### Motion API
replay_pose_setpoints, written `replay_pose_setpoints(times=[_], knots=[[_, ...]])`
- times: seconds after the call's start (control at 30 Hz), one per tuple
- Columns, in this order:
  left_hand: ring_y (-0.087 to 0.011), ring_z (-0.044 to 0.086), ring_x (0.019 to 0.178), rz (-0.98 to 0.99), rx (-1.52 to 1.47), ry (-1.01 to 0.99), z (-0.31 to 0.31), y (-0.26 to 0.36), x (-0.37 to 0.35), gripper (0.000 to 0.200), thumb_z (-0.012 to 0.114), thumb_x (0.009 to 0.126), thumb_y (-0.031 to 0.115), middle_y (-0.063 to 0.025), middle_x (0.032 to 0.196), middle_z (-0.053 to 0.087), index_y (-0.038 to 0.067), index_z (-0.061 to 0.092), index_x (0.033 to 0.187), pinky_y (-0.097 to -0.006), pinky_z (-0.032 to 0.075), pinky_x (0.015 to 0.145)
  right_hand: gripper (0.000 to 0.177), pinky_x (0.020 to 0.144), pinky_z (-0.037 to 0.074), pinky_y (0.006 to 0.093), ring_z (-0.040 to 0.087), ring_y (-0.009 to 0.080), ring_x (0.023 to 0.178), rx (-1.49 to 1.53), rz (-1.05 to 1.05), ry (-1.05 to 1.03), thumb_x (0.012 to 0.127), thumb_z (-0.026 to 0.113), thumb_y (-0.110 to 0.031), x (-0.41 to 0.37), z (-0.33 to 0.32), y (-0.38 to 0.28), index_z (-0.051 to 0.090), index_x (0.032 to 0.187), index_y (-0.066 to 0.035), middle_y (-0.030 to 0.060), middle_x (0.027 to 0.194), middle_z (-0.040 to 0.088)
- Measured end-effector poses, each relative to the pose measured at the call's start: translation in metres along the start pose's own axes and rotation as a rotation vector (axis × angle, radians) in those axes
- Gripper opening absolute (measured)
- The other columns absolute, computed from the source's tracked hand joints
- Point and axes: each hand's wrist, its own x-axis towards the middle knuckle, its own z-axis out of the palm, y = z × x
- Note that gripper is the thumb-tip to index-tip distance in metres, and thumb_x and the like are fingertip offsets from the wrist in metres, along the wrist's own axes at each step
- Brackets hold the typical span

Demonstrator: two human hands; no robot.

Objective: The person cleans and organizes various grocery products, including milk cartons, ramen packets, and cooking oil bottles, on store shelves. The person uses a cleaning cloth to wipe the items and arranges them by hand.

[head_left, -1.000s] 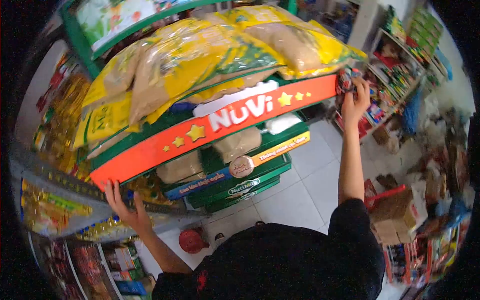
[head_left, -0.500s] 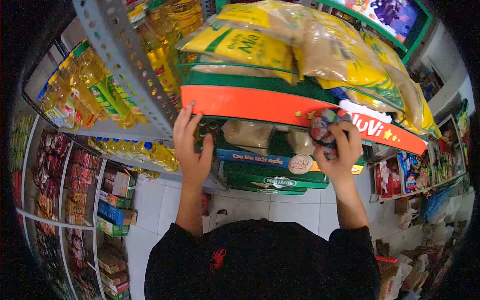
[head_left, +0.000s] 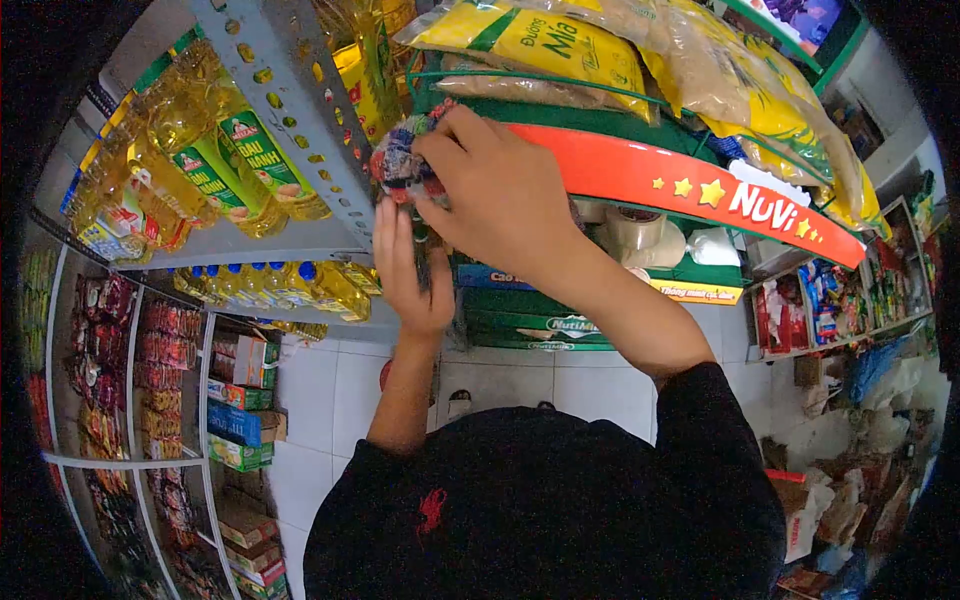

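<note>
My right hand (head_left: pixel 505 190) is closed around a crumpled multicoloured cloth (head_left: pixel 403 158). It presses the cloth to the left end of the red NuVi shelf strip (head_left: pixel 625 168), beside the perforated grey metal post (head_left: pixel 290 115). Just below the cloth, my left hand (head_left: pixel 412 278) is raised with fingers straight and thumb apart, holding nothing. Its fingertips reach up to the cloth's lower edge; whether they touch the shelf is hidden. Yellow-printed bags of brown sugar (head_left: pixel 590 60) lie on the green rack above the strip.
Cooking oil bottles (head_left: pixel 235 165) crowd the grey shelf (head_left: pixel 260 240) at left, with more bottles below. Lower in the rack are a tape roll (head_left: pixel 640 235) and green NutiMilk panels (head_left: pixel 520 325). Packet shelves (head_left: pixel 130 458) line the far left; cardboard boxes (head_left: pixel 240 425) sit beside them.
My right hand has carried the cloth leftward along the red strip to its left end. My left hand has shifted slightly down and right in view. The camera view has moved a little.
</note>
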Motion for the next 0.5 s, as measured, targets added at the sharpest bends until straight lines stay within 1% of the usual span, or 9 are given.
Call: replay_pose_setpoints(times=[0.07, 0.13, 0.2, 0.27, 0.3, 0.37, 0.4, 0.47, 0.5], knots=[[-0.0403, 0.04, 0.111, 0.003, 0.009, -0.014, -0.003, -0.005, -0.03, 0.036, 0.047, 0.077, 0.002, -0.0247, 0.118, 0.044, -0.007, 0.045, 0.112, -0.0454, 0.029, 0.094, 0.035, 0.058, 0.047, 0.0317, 0.057, 0.0249, 0.077, 0.187, -0.095, 0.061, 0.057, 0.069, -0.02, -0.02, 0.0, 0.007, 0.056, 0.087, -0.008, 0.0078, 0.09, 0.053], [-0.0389, 0.042, 0.109, -0.043, -0.093, -0.193, -0.006, -0.012, -0.069, 0.038, 0.046, 0.076, 0.001, -0.0237, 0.118, 0.045, -0.005, 0.046, 0.114, -0.0452, 0.029, 0.094, 0.038, 0.056, 0.047, 0.0322, 0.056, 0.0231, 0.074, 0.26, -0.209, 0.191, 0.054, 0.07, -0.02, -0.06, 0.012, 0.015, 0.056, 0.088, -0.009, 0.0057, 0.085, 0.052], [-0.0355, 0.045, 0.107, -0.11, -0.095, -0.216, -0.004, -0.01, -0.1, 0.039, 0.049, 0.075, 0.003, -0.0209, 0.115, 0.048, -0.003, 0.046, 0.114, -0.0431, 0.031, 0.093, 0.04, 0.056, 0.046, 0.032, 0.056, 0.0217, 0.072, 0.278, -0.112, 0.059, 0.052, 0.071, -0.019, -0.116, 0.039, 0.025, 0.056, 0.089, -0.009, 0.0051, 0.083, 0.051], [-0.0352, 0.049, 0.1, -0.551, -0.004, -0.551, 0.001, -0.029, -0.161, 0.044, 0.051, 0.074, 0.005, -0.0198, 0.112, 0.05, -0.001, 0.043, 0.118, -0.0406, 0.037, 0.087, 0.037, 0.056, 0.047, 0.0321, 0.056, 0.0221, 0.073, 0.254, 0.027, -0.096, 0.055, 0.069, -0.02, -0.166, 0.085, 0.038, 0.056, 0.088, -0.009, 0.0053, 0.084, 0.052], [-0.0352, 0.049, 0.1, -0.563, 0.003, -0.557, 0.004, -0.038, -0.178, 0.044, 0.051, 0.074, 0.005, -0.0198, 0.112, 0.05, -0.001, 0.043, 0.118, -0.0406, 0.037, 0.087, 0.037, 0.056, 0.047, 0.0321, 0.056, 0.0221, 0.073, 0.265, 0.032, -0.105, 0.055, 0.069, -0.02, -0.184, 0.106, 0.046, 0.056, 0.088, -0.009, 0.0053, 0.084, 0.052], [-0.0373, 0.05, 0.096, -0.741, -0.034, -0.779, 0.01, -0.055, -0.201, 0.054, 0.052, 0.075, 0.008, -0.0209, 0.111, 0.05, 0.002, 0.033, 0.125, -0.0406, 0.042, 0.08, 0.032, 0.061, 0.048, 0.0345, 0.055, 0.0247, 0.082, 0.149, 0.156, -0.278, 0.062, 0.065, -0.022, -0.208, 0.144, 0.06, 0.057, 0.09, -0.009, 0.0075, 0.092, 0.051], [-0.0373, 0.05, 0.096, -0.738, -0.024, -0.781, 0.013, -0.06, -0.209, 0.054, 0.052, 0.075, 0.008, -0.0209, 0.111, 0.05, 0.002, 0.033, 0.125, -0.0406, 0.042, 0.08, 0.032, 0.061, 0.048, 0.0345, 0.055, 0.0247, 0.082, 0.156, 0.156, -0.272, 0.062, 0.065, -0.022, -0.209, 0.158, 0.064, 0.057, 0.09, -0.009, 0.0075, 0.092, 0.051], [-0.0397, 0.051, 0.093, -0.799, 0.1, -0.919, 0.023, -0.068, -0.22, 0.066, 0.053, 0.075, 0.011, -0.0224, 0.115, 0.046, 0.009, 0.019, 0.132, -0.0432, 0.044, 0.075, 0.036, 0.068, 0.048, 0.0346, 0.054, 0.0272, 0.088, 0.009, 0.133, -0.346, 0.063, 0.065, -0.022, -0.207, 0.185, 0.072, 0.055, 0.094, -0.01, 0.0101, 0.098, 0.05], [-0.0382, 0.051, 0.095, -0.843, 0.15, -0.991, 0.025, -0.073, -0.226, 0.071, 0.055, 0.075, 0.016, -0.022, 0.12, 0.041, 0.01, 0.015, 0.133, -0.0428, 0.043, 0.076, 0.036, 0.069, 0.048, 0.033, 0.053, 0.0272, 0.09, 0.002, 0.162, -0.416, 0.064, 0.064, -0.024, -0.21, 0.197, 0.074, 0.055, 0.096, -0.01, 0.0095, 0.099, 0.05]])
